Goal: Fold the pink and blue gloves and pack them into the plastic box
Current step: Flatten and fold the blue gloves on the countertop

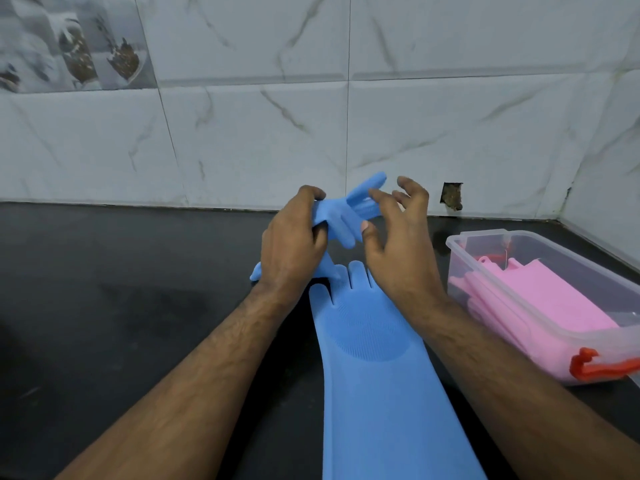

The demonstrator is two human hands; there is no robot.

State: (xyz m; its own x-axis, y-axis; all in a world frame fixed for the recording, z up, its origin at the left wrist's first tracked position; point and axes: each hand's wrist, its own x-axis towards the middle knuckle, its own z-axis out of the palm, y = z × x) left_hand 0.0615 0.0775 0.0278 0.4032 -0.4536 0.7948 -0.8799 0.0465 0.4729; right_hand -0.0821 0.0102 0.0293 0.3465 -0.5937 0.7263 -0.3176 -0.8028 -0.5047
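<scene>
One blue glove (367, 358) lies flat on the black counter (121, 306), fingers pointing away from me, its cuff running off the bottom edge. A second blue glove (343, 216) is lifted above it; my left hand (291, 244) is shut on its palm part, and its fingers stick up and to the right. My right hand (398, 237) hovers just right of that glove with fingers spread, touching or nearly touching it. The pink gloves (540, 306) lie folded inside the clear plastic box (568, 258) at the right.
The box has a red latch (595, 365) on its near end and stands close to the right wall corner. A marble-tiled wall (311, 116) rises behind the counter, with a small broken hole (452, 195) near its base.
</scene>
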